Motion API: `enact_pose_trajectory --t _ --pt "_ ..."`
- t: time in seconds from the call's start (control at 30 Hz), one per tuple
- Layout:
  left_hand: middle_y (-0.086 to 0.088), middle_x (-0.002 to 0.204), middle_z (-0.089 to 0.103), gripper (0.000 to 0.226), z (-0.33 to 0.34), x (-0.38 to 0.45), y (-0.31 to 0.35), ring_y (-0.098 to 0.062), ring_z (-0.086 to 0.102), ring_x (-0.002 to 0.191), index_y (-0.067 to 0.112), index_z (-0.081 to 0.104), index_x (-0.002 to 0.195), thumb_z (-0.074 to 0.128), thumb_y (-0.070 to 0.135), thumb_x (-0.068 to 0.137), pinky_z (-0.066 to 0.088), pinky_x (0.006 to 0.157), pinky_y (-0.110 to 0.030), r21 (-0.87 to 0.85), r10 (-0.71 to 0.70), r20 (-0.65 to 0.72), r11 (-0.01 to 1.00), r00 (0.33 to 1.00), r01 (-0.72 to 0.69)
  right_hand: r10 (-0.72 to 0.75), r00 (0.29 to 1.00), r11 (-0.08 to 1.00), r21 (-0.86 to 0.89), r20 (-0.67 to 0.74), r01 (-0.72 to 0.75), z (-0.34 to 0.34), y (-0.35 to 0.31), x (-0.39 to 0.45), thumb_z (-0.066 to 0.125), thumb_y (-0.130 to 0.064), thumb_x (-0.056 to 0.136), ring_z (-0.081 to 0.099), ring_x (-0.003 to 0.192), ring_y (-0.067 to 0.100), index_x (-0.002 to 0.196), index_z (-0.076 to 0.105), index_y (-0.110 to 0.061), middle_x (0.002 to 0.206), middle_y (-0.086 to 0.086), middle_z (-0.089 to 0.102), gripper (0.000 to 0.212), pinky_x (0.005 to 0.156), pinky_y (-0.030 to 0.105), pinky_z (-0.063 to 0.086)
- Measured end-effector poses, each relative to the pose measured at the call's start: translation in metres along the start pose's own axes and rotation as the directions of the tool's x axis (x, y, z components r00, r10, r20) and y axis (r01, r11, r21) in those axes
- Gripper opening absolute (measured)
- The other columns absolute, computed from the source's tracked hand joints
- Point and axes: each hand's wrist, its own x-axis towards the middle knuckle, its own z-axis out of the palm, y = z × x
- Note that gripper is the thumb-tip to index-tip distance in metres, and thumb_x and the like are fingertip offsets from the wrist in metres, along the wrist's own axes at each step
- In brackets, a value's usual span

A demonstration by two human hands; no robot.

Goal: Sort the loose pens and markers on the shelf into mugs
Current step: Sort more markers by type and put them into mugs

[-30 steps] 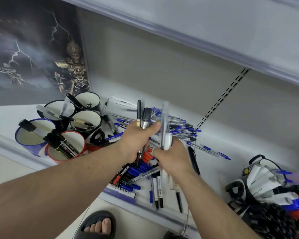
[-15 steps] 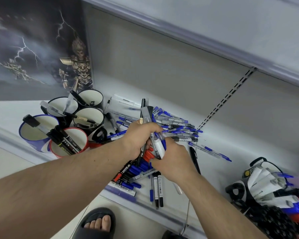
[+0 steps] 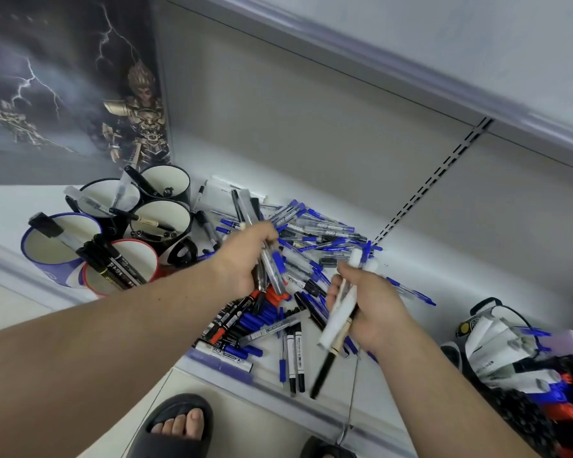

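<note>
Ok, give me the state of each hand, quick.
Left hand: closed on a bunch of pens above the pile.
Right hand: closed on a few markers, one white and one black.

Blue-capped pens [image 3: 315,233] and black markers [image 3: 245,320] lie heaped loose on the white shelf [image 3: 411,259]. At its left end stand five mugs [image 3: 161,219], each holding a few pens or markers upright or leaning.
</note>
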Motion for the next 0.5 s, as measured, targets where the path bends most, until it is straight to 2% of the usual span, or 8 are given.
enact_pose_trajectory --t 0.1,0.13,0.2,0.23,0.3,0.37,0.43,0.5 --pt "-0.013 0.071 0.065 0.011 0.009 -0.002 -0.015 -0.028 0.066 0.072 0.004 0.055 0.087 0.058 0.001 0.076 0.057 0.082 -0.053 0.098 -0.045 0.050 0.994 0.998 0.040 0.008 1.000 0.996 0.088 0.012 -0.009 0.016 0.001 0.003 0.061 -0.012 0.096 0.059 0.058 0.020 0.095 0.064 -0.005 0.068 0.008 0.061 0.008 0.051 0.031 0.056" --pt "-0.016 0.073 0.067 0.013 0.011 -0.003 -0.018 -0.029 0.067 0.072 0.002 0.057 0.088 0.059 0.000 0.075 0.056 0.084 -0.054 0.135 -0.057 0.056 0.990 0.997 0.049 0.011 1.000 0.995 0.097 -0.003 -0.010 0.020 0.002 0.005 0.060 -0.012 0.097 0.058 0.056 0.019 0.093 0.063 -0.005 0.068 0.007 0.060 0.009 0.050 0.030 0.056" --pt "-0.017 0.072 0.065 0.005 0.014 -0.003 -0.025 -0.027 0.066 0.064 0.001 0.060 0.084 0.061 -0.001 0.079 0.060 0.073 -0.045 0.169 -0.089 0.083 0.983 0.993 0.074 0.027 0.998 0.992 0.127 -0.051 -0.020 0.025 0.002 0.009 0.060 -0.013 0.097 0.055 0.051 0.018 0.089 0.062 -0.005 0.065 0.006 0.058 0.011 0.051 0.030 0.054" --pt "-0.014 0.070 0.064 0.002 0.014 -0.002 -0.029 -0.024 0.065 0.060 0.003 0.062 0.080 0.062 0.003 0.082 0.059 0.068 -0.038 0.183 -0.119 0.106 0.978 0.987 0.098 0.036 0.996 0.990 0.140 -0.076 -0.025 0.026 0.001 0.011 0.061 -0.014 0.096 0.054 0.051 0.018 0.088 0.062 -0.006 0.065 0.006 0.058 0.012 0.055 0.030 0.053" --pt "-0.008 0.071 0.065 0.014 0.014 -0.001 -0.036 -0.022 0.063 0.063 0.008 0.067 0.080 0.066 0.020 0.088 0.056 0.074 -0.037 0.210 -0.197 0.156 0.964 0.968 0.162 0.037 0.993 0.989 0.149 -0.115 -0.019 0.027 0.000 0.016 0.061 -0.014 0.096 0.053 0.053 0.019 0.087 0.062 -0.006 0.065 0.006 0.057 0.012 0.058 0.031 0.054" --pt "-0.009 0.081 0.068 0.032 0.016 -0.001 -0.040 -0.024 0.064 0.073 0.006 0.072 0.095 0.067 0.037 0.090 0.055 0.080 -0.038 0.221 -0.229 0.207 0.958 0.951 0.183 0.036 0.992 0.992 0.125 -0.124 -0.020 0.030 0.003 0.020 0.061 -0.015 0.096 0.056 0.056 0.021 0.087 0.062 -0.006 0.068 0.007 0.059 0.013 0.064 0.036 0.057" --pt "-0.013 0.089 0.068 0.049 0.019 -0.004 -0.041 -0.026 0.065 0.074 0.005 0.072 0.105 0.067 0.050 0.086 0.057 0.069 -0.035 0.232 -0.240 0.241 0.955 0.940 0.184 0.038 0.989 0.996 0.087 -0.144 -0.026 0.034 0.007 0.019 0.062 -0.017 0.096 0.062 0.063 0.024 0.090 0.064 -0.006 0.075 0.009 0.064 0.013 0.069 0.043 0.057" --pt "-0.014 0.089 0.069 0.055 0.021 -0.007 -0.040 -0.025 0.066 0.072 0.007 0.072 0.101 0.069 0.057 0.078 0.058 0.065 -0.033 0.204 -0.237 0.254 0.961 0.938 0.188 0.022 0.984 0.999 0.052 -0.177 -0.013 0.039 0.010 0.019 0.064 -0.019 0.095 0.065 0.071 0.026 0.095 0.066 -0.007 0.082 0.011 0.067 0.012 0.067 0.042 0.056"
